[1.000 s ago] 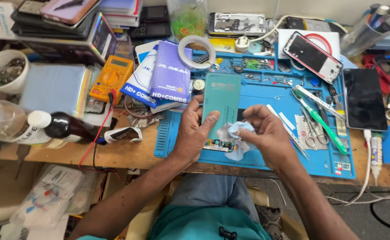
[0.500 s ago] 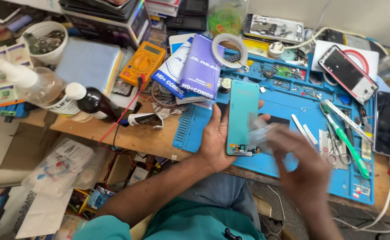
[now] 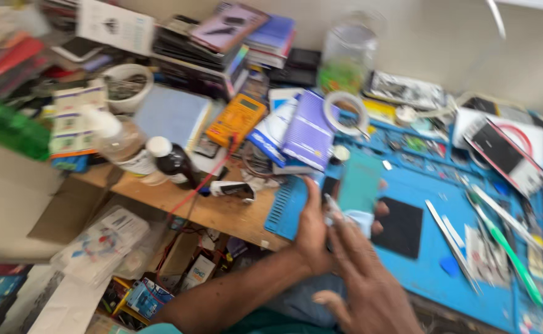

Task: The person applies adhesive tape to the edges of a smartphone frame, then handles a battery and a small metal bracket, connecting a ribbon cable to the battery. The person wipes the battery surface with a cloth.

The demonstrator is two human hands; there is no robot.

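My left hand (image 3: 313, 224) grips a teal rectangular phone back panel (image 3: 359, 180), holding it upright over the blue work mat (image 3: 432, 260). My right hand (image 3: 364, 281) is close in front of it with fingers spread, pressing a small pale blue cloth (image 3: 359, 219) against the panel's lower edge. The picture is blurred by motion, so the fingers' exact contact is hard to make out.
On the mat lie tweezers and a green-handled tool (image 3: 506, 247) at the right and a black square pad (image 3: 401, 226). A yellow multimeter (image 3: 237, 119), a tape roll (image 3: 344, 111), purple booklets (image 3: 308, 133), bottles (image 3: 171, 162) and stacked books crowd the wooden bench (image 3: 209, 207). Boxes and bags sit below at left.
The camera has swung left and closer. My left hand has lifted the teal panel higher off the mat, and my right hand has moved back onto its lower edge with the cloth.
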